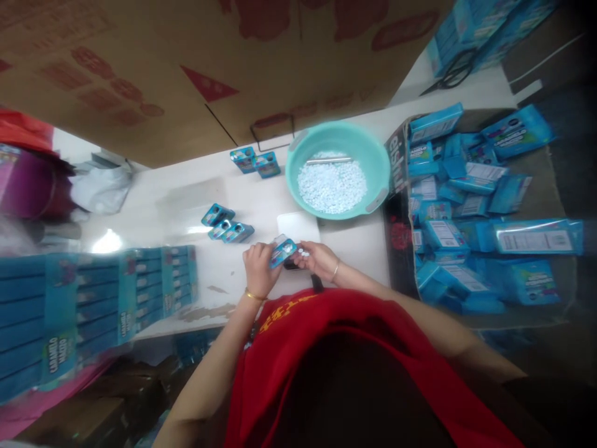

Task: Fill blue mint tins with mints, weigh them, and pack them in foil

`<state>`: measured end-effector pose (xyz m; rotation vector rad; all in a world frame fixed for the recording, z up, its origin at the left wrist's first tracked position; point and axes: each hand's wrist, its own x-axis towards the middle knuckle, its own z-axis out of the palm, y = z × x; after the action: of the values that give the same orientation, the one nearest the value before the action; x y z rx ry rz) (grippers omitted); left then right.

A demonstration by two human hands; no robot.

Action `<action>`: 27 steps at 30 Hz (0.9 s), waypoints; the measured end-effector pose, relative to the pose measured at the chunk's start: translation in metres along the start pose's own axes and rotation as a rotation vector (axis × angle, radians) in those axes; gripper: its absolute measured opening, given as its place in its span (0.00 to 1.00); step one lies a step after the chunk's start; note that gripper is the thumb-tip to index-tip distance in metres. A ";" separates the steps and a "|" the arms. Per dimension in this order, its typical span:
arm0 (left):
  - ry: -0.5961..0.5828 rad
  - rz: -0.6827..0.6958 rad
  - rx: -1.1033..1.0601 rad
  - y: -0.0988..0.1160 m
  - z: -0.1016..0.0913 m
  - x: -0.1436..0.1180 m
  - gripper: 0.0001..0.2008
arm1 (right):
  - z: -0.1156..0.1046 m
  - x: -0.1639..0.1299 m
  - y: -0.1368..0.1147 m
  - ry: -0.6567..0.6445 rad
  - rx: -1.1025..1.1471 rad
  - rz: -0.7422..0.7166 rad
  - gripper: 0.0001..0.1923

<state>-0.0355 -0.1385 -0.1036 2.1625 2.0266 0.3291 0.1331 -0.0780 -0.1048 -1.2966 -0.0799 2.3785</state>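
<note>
My left hand (259, 267) is closed around a small blue box (282, 252), tilted over the table near my body. Just to its right, my right hand (318, 261) holds a few white tablets (303, 253) at its fingertips, close to the box's end. Beneath and behind the hands is a pale flat scale-like device (298, 228), partly covered by them. A turquoise basin (338, 208) beyond it holds a heap of white tablets (332, 186) with a metal strip lying across them. More small blue boxes stand left of it, one group nearer (227, 225) and a pair farther back (255, 163).
At right, a cardboard carton (401, 168) is piled with blue boxes (466, 236). Stacked blue packs (93, 311) line the left edge. A large brown carton (209, 68) walls off the back. Scissors (454, 71) lie at the far right, a white plastic bag (100, 190) at left.
</note>
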 end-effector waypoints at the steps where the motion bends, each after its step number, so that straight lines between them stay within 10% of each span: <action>1: 0.018 -0.051 -0.063 -0.004 0.003 -0.003 0.17 | -0.001 -0.003 -0.001 -0.008 -0.032 0.008 0.09; 7: 0.056 -0.286 -0.150 -0.038 0.029 -0.021 0.15 | 0.006 -0.004 0.005 -0.073 -0.283 -0.087 0.07; 18: 0.030 -0.274 -0.237 -0.108 0.048 -0.030 0.16 | 0.085 0.084 0.033 -0.163 -0.811 -0.207 0.08; 27: 0.176 -0.292 -0.025 -0.117 0.028 -0.041 0.25 | 0.017 0.052 0.021 -0.061 -0.488 -0.021 0.11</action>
<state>-0.1430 -0.1707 -0.1637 1.8443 2.3782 0.5150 0.0873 -0.0738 -0.1418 -1.4134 -0.7263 2.4686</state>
